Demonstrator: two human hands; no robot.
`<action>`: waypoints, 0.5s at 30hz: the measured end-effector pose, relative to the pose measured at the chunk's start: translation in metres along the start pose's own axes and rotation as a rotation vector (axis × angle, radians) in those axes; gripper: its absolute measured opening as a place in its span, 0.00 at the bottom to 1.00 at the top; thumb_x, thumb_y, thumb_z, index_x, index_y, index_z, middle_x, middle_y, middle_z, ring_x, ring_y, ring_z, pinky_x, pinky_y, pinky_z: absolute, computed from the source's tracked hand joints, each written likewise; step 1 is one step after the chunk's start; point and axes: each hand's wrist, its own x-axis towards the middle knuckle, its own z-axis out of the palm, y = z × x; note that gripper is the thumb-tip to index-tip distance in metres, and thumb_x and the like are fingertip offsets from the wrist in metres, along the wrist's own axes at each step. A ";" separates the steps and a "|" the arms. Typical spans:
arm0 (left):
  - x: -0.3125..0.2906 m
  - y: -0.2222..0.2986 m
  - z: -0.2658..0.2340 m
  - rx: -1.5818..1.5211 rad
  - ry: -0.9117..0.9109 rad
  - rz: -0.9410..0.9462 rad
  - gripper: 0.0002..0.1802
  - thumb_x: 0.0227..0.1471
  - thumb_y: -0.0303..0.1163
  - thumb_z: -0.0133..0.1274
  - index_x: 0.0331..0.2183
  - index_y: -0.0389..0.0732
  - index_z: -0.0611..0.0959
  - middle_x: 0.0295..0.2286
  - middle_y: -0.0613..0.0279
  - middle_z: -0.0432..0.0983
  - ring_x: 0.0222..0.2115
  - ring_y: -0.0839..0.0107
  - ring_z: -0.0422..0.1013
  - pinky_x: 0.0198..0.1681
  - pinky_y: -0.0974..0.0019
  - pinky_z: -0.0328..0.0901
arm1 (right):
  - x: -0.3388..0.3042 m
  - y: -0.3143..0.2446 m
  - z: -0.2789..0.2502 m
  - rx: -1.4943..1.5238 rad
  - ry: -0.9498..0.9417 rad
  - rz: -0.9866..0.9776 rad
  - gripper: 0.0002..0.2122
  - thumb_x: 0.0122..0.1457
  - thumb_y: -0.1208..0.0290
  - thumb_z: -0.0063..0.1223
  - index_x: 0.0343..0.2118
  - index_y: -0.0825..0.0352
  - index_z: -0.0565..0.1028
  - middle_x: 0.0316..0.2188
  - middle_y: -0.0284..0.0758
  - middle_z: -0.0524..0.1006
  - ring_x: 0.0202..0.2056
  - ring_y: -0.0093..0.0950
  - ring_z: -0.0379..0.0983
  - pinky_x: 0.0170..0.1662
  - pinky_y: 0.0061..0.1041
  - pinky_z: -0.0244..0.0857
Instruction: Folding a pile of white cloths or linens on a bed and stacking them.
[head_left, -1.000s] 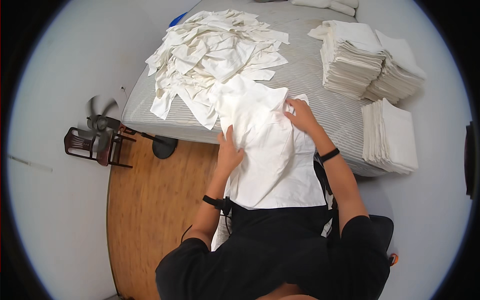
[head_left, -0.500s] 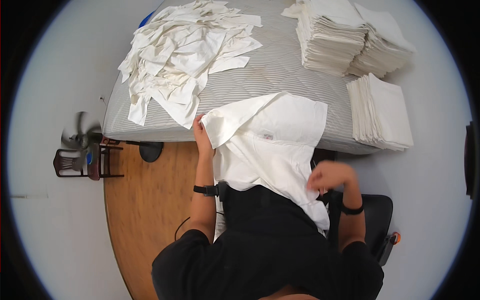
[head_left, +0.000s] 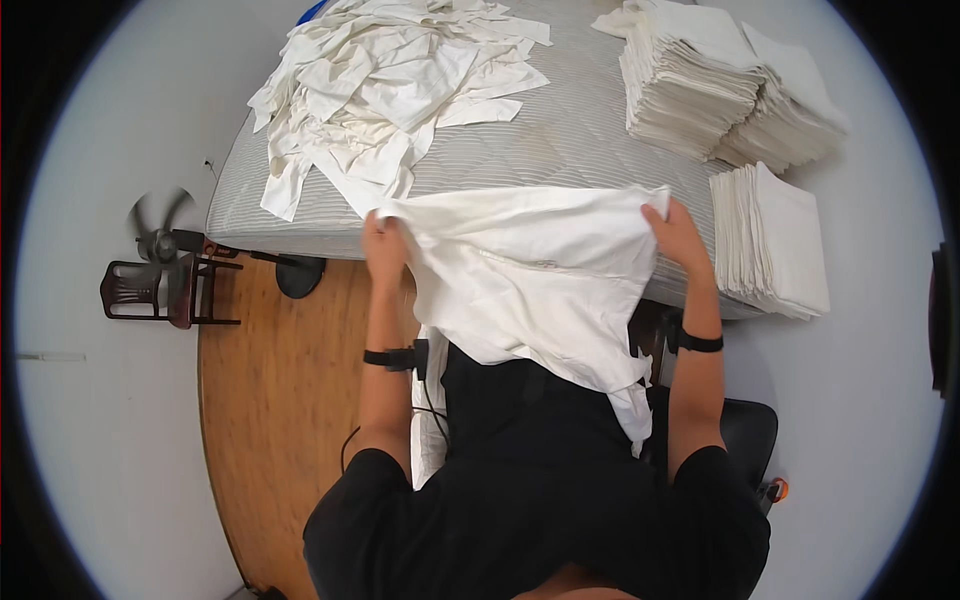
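A white cloth (head_left: 530, 270) is stretched between my two hands, over the near edge of the mattress and down onto my lap. My left hand (head_left: 384, 248) is closed on its far left corner. At the far right corner, my right hand (head_left: 680, 232) pinches the fabric with the fingers pressed together. The cloth's far edge runs fairly straight from hand to hand, while its lower part hangs in loose folds. One end trails down on the right, beside my leg.
A loose heap of white cloths (head_left: 390, 90) lies at the far left of the striped mattress (head_left: 560, 130). Tall folded stacks (head_left: 690, 90) stand far right, with a shorter folded stack (head_left: 770, 240) nearer. A running fan (head_left: 160, 243) and a wooden chair (head_left: 150, 290) are on the left.
My right hand has moved up from near my lap and taken hold of the cloth's far right corner. The folded-over far edge is now spread out between both hands.
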 end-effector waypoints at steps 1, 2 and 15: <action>0.028 -0.028 -0.033 -0.092 -0.095 -0.262 0.09 0.56 0.27 0.46 0.34 0.34 0.79 0.28 0.66 0.74 0.30 0.75 0.69 0.34 0.66 0.65 | 0.002 -0.022 -0.007 0.150 0.077 -0.001 0.15 0.61 0.63 0.54 0.42 0.72 0.76 0.34 0.43 0.80 0.35 0.31 0.76 0.42 0.29 0.67; 0.016 0.013 -0.023 -0.439 -0.106 -0.165 0.13 0.60 0.29 0.45 0.44 0.35 0.76 0.38 0.62 0.76 0.33 0.72 0.74 0.37 0.64 0.71 | 0.000 -0.029 -0.023 0.277 0.176 0.032 0.13 0.62 0.67 0.52 0.43 0.72 0.76 0.34 0.40 0.80 0.34 0.26 0.75 0.41 0.25 0.66; 0.322 0.021 0.011 -0.361 -0.308 -0.275 0.16 0.57 0.40 0.54 0.41 0.39 0.81 0.36 0.60 0.80 0.33 0.68 0.76 0.34 0.65 0.73 | 0.317 -0.137 -0.008 -0.602 0.501 -0.148 0.23 0.60 0.60 0.50 0.53 0.73 0.67 0.40 0.52 0.78 0.42 0.51 0.75 0.46 0.44 0.69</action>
